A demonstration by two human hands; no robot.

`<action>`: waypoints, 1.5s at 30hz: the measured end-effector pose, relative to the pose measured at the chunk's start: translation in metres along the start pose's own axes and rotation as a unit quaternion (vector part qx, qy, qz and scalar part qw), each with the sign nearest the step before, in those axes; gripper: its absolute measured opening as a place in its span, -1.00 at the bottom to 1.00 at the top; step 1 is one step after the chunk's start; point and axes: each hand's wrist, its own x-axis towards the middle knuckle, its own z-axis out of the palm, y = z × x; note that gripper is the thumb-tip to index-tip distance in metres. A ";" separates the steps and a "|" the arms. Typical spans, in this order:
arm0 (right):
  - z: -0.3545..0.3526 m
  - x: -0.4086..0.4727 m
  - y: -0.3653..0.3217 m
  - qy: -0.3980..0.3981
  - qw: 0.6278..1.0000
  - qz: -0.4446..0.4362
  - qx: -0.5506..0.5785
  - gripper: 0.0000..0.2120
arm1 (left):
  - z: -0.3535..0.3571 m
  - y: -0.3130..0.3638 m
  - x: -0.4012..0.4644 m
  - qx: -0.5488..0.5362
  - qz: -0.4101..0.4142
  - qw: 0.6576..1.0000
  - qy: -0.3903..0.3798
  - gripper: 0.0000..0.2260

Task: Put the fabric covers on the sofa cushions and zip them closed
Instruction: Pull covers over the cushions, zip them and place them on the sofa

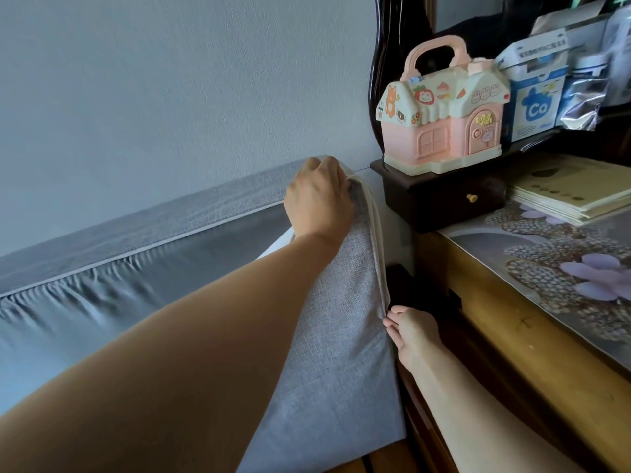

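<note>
Both grips closed: left clutches upright cover's top corner, right pinches its zipper.

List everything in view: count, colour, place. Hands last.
cushion: 1, grey cover, upright at centre, zip edge facing the dresser
zip: 1, pale, down the cushion's right edge
sofa back: 1, grey with pale piping, along the wall at left
toy house: 1, pink and cream, on the drawer box
drawer box: 1, dark wood, on the dresser
boxes: several, blue and white, right of the toy house
booklets: stack, cream, on the dresser
dresser: 1, wood, floral top, at right
left hand: grips the cushion's top corner
right hand: pinches at the zip, lower down
</note>
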 end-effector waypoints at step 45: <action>0.001 0.002 -0.003 0.023 0.989 -0.009 0.148 -0.81 | -0.008 -0.001 0.004 -0.010 0.007 0.999 -0.029 -0.88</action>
